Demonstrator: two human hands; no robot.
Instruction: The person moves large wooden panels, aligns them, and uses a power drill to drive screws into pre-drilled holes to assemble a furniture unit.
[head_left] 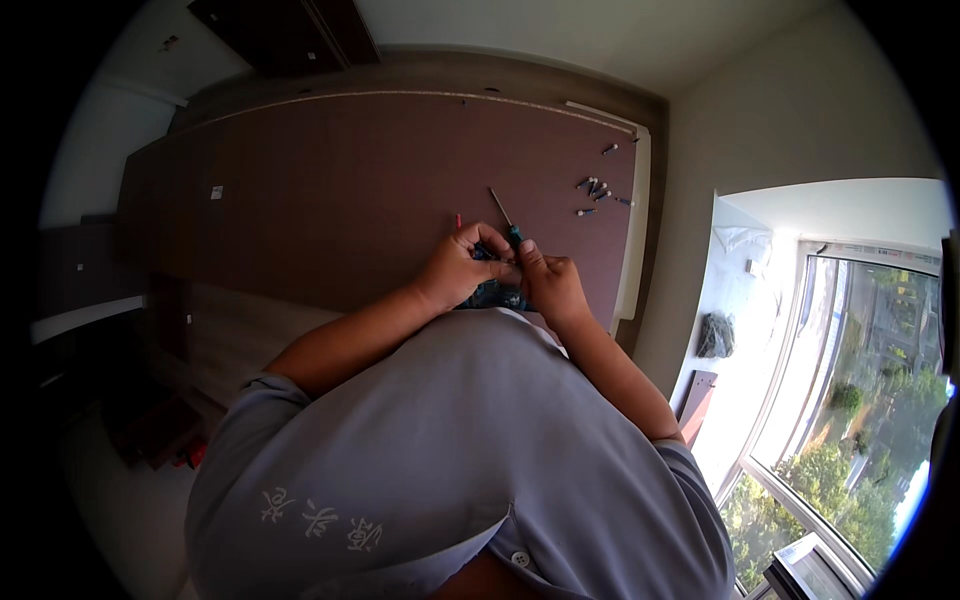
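Note:
My left hand (468, 265) and my right hand (552, 283) meet in front of my chest, over the near edge of a brown panel (380, 180). Between them stands a screwdriver (502, 210), its metal shaft pointing away from me. Its dark green handle passes by my right thumb, and the right fingers close round it. My left fingers are curled in a pinch; what they hold is hidden. Under the hands shows a teal and dark thing (487, 294), mostly covered, its kind unclear. A thin red tip (458, 220) sticks out beside my left hand.
Several small dark pins with pale heads (598, 188) lie on the panel's right part. A small white label (217, 192) is on its left. Dark brown boards (285, 35) stand at the far wall. A bright window (850, 390) fills the right side.

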